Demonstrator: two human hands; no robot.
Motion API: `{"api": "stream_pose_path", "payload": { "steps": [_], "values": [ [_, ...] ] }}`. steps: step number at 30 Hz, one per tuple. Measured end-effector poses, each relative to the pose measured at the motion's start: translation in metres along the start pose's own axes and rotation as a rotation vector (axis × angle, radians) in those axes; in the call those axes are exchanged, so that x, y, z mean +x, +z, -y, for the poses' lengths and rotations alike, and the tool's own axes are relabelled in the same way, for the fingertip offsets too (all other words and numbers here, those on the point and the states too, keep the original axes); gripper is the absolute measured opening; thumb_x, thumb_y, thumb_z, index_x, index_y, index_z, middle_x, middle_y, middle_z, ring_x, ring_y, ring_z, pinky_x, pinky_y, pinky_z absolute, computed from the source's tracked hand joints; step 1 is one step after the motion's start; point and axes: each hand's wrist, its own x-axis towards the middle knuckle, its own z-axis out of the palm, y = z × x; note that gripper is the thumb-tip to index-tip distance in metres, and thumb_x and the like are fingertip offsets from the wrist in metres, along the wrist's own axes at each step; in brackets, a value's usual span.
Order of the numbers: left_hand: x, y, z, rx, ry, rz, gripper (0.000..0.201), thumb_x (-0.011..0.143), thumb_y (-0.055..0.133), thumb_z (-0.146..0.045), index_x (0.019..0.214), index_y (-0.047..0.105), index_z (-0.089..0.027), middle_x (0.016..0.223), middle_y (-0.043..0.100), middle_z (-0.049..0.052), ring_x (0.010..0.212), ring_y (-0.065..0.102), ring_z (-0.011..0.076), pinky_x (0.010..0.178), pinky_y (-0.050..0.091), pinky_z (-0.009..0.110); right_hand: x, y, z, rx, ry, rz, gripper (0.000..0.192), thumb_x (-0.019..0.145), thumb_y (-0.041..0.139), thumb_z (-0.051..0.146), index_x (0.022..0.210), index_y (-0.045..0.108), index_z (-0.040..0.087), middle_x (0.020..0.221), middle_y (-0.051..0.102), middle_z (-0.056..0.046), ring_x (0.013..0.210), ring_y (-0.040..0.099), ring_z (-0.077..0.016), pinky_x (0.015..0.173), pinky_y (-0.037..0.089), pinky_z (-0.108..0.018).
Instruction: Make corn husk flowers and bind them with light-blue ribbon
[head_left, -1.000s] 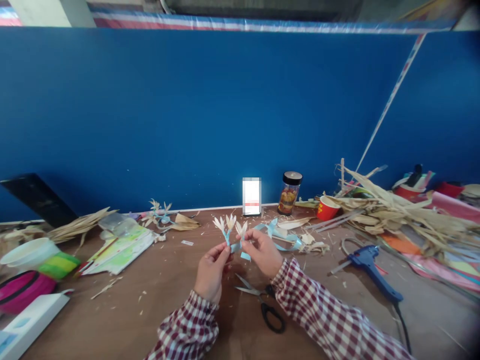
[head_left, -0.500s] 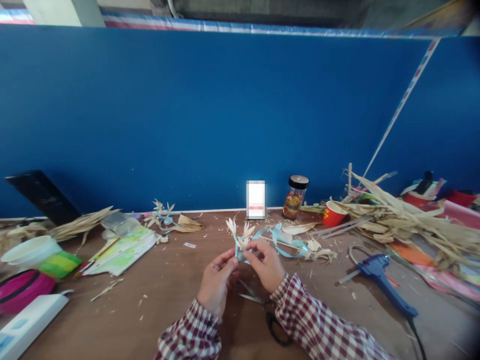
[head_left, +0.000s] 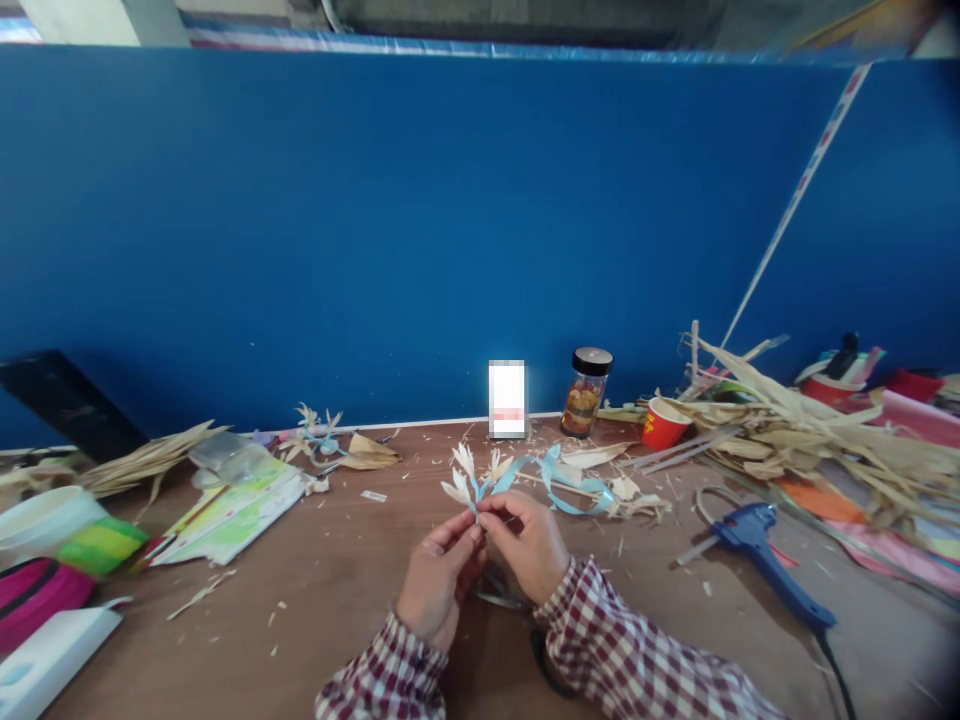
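Observation:
Between my hands is a small bunch of pale dried-husk flowers (head_left: 463, 466), petals pointing up, with light blue ribbon at the stems. My left hand (head_left: 444, 572) pinches the stems from the left, thumb against fingers. My right hand (head_left: 529, 540) is closed too, its thumb and forefinger pinching the ribbon-wrapped stems just beside the left fingertips. A loose length of blue ribbon (head_left: 556, 478) curls away over the table to the right. Below my hands lie scissors (head_left: 501, 600), partly covered by the right hand and sleeve.
A blue glue gun (head_left: 765, 560) lies at right, near a heap of dried husks (head_left: 795, 420). A red paper cup (head_left: 664, 424) and a lidded jar (head_left: 586, 394) stand behind. Another husk flower bunch (head_left: 319, 432), a painted sheet (head_left: 247, 515) and a white power strip (head_left: 56, 655) are left.
The flower bunch has turned in my fingers, so another bloom shows at left. My right fingers have moved down and left along the stems, close to the left fingertips. The view has shifted slightly.

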Motion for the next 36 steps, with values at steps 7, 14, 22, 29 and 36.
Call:
{"api": "stream_pose_path", "payload": {
  "steps": [7,14,22,29,36],
  "values": [
    [0.001,0.0,0.002,0.014,0.041,0.046,0.025,0.058,0.073,-0.01,0.082,0.067,-0.012,0.076,0.068,0.004,0.063,0.061,0.0087,0.061,0.05,0.016,-0.001,0.001,-0.001,-0.05,-0.049,0.029,0.021,0.075,0.049,0.009,0.082,0.066,0.019,0.077,0.062,-0.003,0.073,0.057,-0.0149,0.067,0.045,-0.025],
    [0.0,0.0,0.003,0.061,0.061,0.006,0.025,0.052,0.077,-0.017,0.074,0.067,-0.012,0.071,0.067,0.003,0.06,0.06,0.0089,0.059,0.049,0.017,-0.002,0.005,-0.008,-0.016,0.038,0.017,0.011,0.076,0.05,0.015,0.081,0.058,0.019,0.075,0.06,-0.001,0.065,0.056,-0.014,0.06,0.044,-0.025],
    [0.001,-0.001,0.007,0.077,0.072,0.01,0.022,0.054,0.076,-0.022,0.07,0.066,-0.011,0.066,0.066,0.002,0.059,0.06,0.0089,0.06,0.049,0.018,-0.003,0.006,-0.009,-0.005,0.07,0.006,0.004,0.077,0.05,0.019,0.074,0.053,0.019,0.064,0.056,0.002,0.057,0.052,-0.012,0.055,0.041,-0.023],
    [0.003,-0.001,0.005,0.072,0.081,-0.069,0.02,0.054,0.076,-0.017,0.07,0.065,-0.012,0.066,0.066,0.002,0.056,0.059,0.0079,0.057,0.049,0.017,-0.004,0.006,-0.01,0.042,0.071,0.026,0.007,0.078,0.049,0.018,0.08,0.056,0.019,0.073,0.061,-0.001,0.064,0.056,-0.0135,0.06,0.044,-0.024],
    [0.0,0.001,0.003,0.081,0.095,-0.056,0.018,0.056,0.075,-0.017,0.07,0.065,-0.012,0.066,0.066,0.002,0.057,0.06,0.0086,0.057,0.049,0.017,-0.005,0.004,-0.009,-0.036,0.046,0.03,0.01,0.077,0.049,0.017,0.079,0.058,0.019,0.075,0.062,-0.001,0.067,0.056,-0.0137,0.063,0.043,-0.025]
  ]
}}
